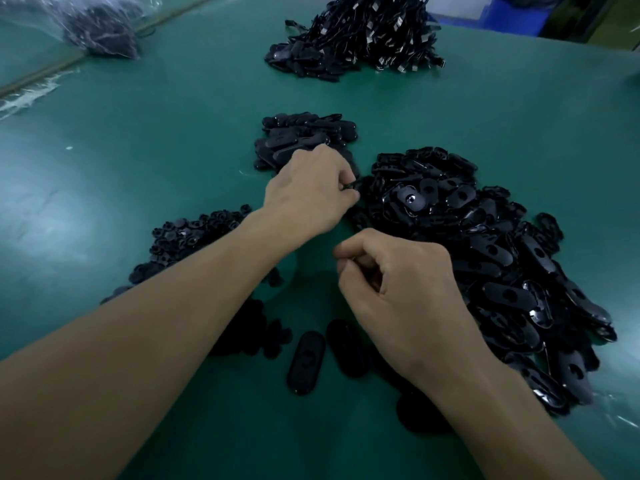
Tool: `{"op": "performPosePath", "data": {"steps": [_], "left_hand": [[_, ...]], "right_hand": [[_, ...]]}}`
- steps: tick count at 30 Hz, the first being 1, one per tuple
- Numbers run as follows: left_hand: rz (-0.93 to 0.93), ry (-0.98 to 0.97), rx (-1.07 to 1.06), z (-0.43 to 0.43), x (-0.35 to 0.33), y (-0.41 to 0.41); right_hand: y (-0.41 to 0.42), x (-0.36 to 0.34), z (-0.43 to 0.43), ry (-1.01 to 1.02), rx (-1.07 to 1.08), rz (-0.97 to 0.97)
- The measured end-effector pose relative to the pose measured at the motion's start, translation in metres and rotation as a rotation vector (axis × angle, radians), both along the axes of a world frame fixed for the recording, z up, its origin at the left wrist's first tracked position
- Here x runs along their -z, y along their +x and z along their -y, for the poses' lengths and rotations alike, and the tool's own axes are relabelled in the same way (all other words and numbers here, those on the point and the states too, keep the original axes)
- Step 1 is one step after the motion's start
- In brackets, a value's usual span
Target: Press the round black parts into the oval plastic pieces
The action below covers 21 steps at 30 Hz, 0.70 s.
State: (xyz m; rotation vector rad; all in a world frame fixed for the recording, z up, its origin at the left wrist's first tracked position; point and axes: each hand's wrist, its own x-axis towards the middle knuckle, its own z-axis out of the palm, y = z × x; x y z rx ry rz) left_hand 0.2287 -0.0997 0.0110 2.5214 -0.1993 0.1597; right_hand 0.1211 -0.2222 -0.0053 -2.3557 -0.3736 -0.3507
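Both hands work over a green table, seen from the head camera. Left hand reaches forward to the near edge of a large heap of glossy oval plastic pieces, its fingers curled and pinching a thin dark piece; what kind of piece cannot be told. Right hand hovers nearer the body, just beside the same heap, fingers curled tight with the thumb against the forefinger. Whether it holds anything is hidden.

A pile of round black parts lies to the left, partly under the left forearm. A smaller pile of matte oval pieces sits just behind the left hand. Two single ovals lie between the forearms. Far back are a heap of black cables with metal plugs and, at the top left, a clear plastic bag of dark items.
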Motion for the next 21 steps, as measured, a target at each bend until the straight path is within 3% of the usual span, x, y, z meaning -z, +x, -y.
{"op": "performPosePath", "data": {"steps": [8, 15, 21], "left_hand": [[0.126, -0.238, -0.056, -0.031, -0.012, -0.013], [0.198, -0.467, -0.026, -0.062, -0.01, -0.038], [0.112, -0.629, -0.058, -0.054, -0.005, -0.045]], "right_hand": [[-0.001, -0.001, 0.002, -0.034, 0.008, -0.026], [-0.004, -0.014, -0.01, -0.387, -0.179, -0.15], [-0.001, -0.019, -0.02, -0.445, -0.289, -0.201]]}}
